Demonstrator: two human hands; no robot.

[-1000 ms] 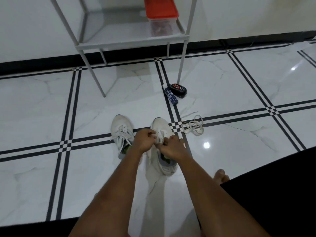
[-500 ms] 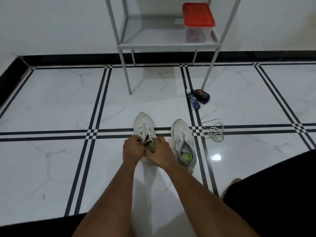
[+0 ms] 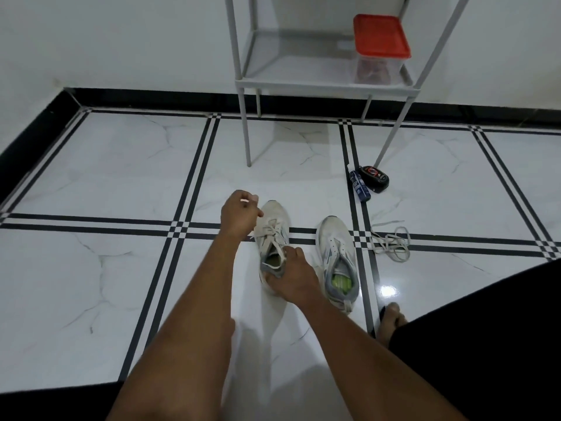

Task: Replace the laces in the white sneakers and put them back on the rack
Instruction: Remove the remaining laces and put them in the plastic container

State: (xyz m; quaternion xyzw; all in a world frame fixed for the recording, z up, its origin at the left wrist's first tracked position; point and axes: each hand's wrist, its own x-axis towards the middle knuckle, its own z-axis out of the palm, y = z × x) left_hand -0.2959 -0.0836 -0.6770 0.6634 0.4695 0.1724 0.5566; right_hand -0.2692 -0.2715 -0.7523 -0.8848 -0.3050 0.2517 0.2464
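Two white sneakers stand side by side on the tiled floor (image 3: 121, 183), toes pointing far. On the left sneaker (image 3: 273, 235), the right hand (image 3: 291, 276) grasps the heel collar, while the left hand (image 3: 239, 215) pinches a lace end by the toe. The right sneaker (image 3: 338, 259) stands untouched. A loose lace (image 3: 390, 241) lies just right of it. Farther off stands the rack (image 3: 328, 83), holding a red-lidded box (image 3: 381, 38).

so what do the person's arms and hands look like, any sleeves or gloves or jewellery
Both forearms are bare right down to the frame's bottom edge: no sleeves in view. The left hand and right hand wear no gloves, and no watch, bracelet or ring is visible. The only clothing showing is dark fabric at lower right.
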